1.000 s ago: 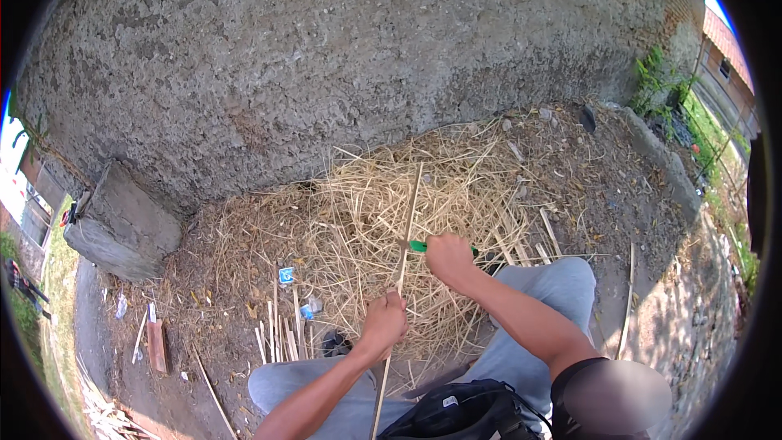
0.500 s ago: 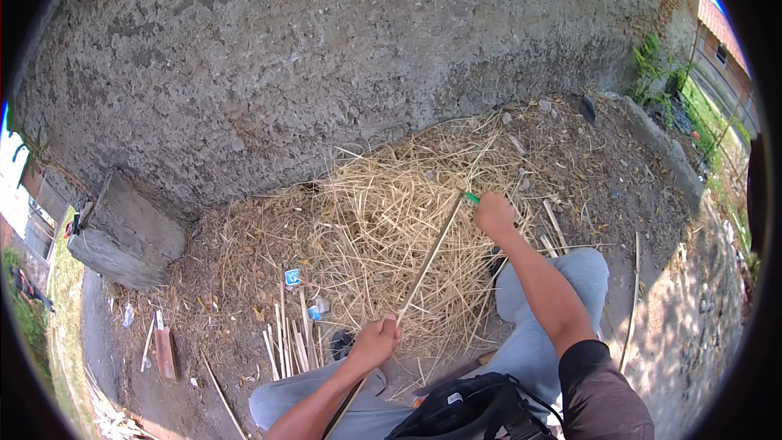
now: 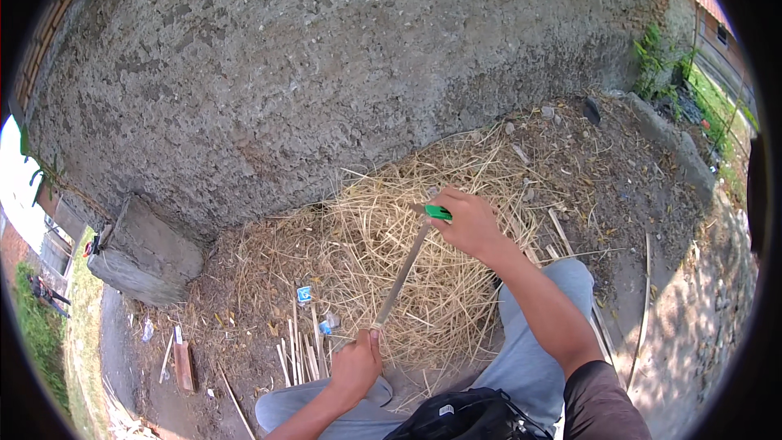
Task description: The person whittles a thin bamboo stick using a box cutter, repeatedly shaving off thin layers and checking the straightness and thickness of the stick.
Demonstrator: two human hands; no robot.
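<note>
While the left hand (image 3: 356, 365) is gripping the thin strip (image 3: 402, 273) in a closed fist, pointing it towards one o'clock over pale shavings (image 3: 371, 232), the right hand (image 3: 467, 222) is tightly clasping the green knife (image 3: 438, 213) near its far end, a shallow blade angle being best.

No readable lettering

Left of the lower centre, a small square blue packet (image 3: 300, 289) carries a white mark (image 3: 305, 295), too small to read. At the bottom centre, a black bag (image 3: 468, 422) bears a pale label (image 3: 445, 411), its print indistinct.
</note>
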